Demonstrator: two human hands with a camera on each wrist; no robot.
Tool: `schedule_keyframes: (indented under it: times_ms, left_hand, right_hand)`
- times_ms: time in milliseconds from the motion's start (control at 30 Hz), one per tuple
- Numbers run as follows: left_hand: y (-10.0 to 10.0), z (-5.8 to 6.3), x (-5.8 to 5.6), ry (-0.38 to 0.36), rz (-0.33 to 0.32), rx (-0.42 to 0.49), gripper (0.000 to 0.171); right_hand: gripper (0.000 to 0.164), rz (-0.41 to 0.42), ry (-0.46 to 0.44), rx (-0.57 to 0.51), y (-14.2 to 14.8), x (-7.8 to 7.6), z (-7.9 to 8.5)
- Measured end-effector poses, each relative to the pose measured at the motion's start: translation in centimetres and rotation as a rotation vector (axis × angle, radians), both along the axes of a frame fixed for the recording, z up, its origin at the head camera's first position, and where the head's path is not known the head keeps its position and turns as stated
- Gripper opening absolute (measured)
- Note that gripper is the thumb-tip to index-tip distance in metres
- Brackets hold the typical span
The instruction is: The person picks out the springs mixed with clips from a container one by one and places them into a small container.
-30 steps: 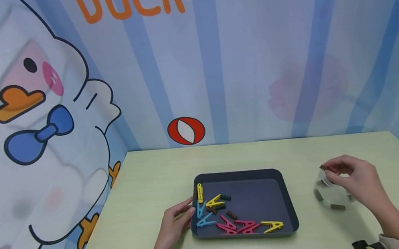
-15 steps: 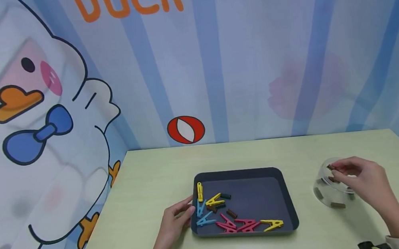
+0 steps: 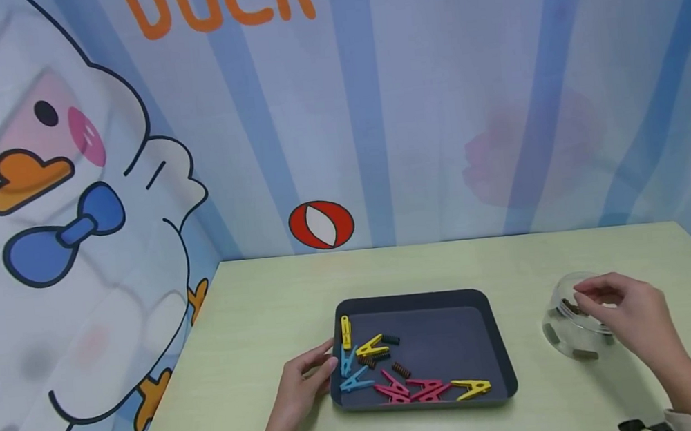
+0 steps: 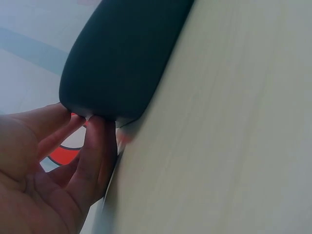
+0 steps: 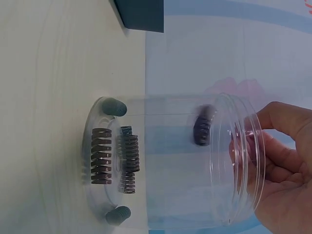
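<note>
A clear round jar [image 5: 170, 190] stands at the right of the table with several coil springs [image 5: 101, 156] at its bottom. My right hand [image 3: 632, 313] is at the jar's mouth, fingertips together over the rim. Just below them a blurred dark spring [image 5: 202, 127] hangs in the air inside the jar, apart from the fingers. At centre lies a dark grey tray [image 3: 444, 331] holding several springs [image 3: 401, 370] and yellow, blue and pink plastic clothespins [image 3: 471, 388]. My left hand [image 3: 299, 383] rests its fingertips against the tray's left outer wall [image 4: 126, 58].
The pale wooden table [image 3: 266, 299] ends at the back against a blue striped cloth [image 3: 421, 97] with a duck print. A black wrist strap [image 3: 643, 427] shows near the right sleeve.
The right hand moved slightly right, clear of the jar's front, and let a spring go; that spring drops into the jar. The left hand and the tray have stayed put.
</note>
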State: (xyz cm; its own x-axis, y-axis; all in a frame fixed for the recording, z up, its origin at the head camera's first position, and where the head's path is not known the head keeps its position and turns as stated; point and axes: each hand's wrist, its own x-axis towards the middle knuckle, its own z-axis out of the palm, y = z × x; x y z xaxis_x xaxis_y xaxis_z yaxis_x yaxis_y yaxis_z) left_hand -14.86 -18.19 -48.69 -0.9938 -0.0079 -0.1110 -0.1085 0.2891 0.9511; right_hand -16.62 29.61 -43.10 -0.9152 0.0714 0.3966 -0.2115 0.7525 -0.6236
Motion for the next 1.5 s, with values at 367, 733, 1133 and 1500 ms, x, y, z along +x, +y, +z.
schedule_keyframes:
  times_ms: [367,733,1133,1500]
  left_hand:
    - [0.0,-0.2,-0.2,-0.003,0.004,-0.010,0.040]
    - [-0.1,-0.2,-0.1,0.003,0.004,-0.006,0.040]
    - [-0.2,-0.3,-0.1,0.006,0.002,-0.002,0.040]
    - [-0.1,0.1,0.0,0.003,0.003,-0.016,0.040]
  right_hand:
    - [0.019,0.004,0.010,-0.029,-0.3,0.0,0.3]
    - [0.017,0.015,0.055,-0.063,-1.2,0.1,1.0]
    - [0.015,0.062,0.082,-0.065,-3.9,-0.2,1.4]
    - [0.016,0.140,0.092,-0.104,-5.6,-0.6,1.4]
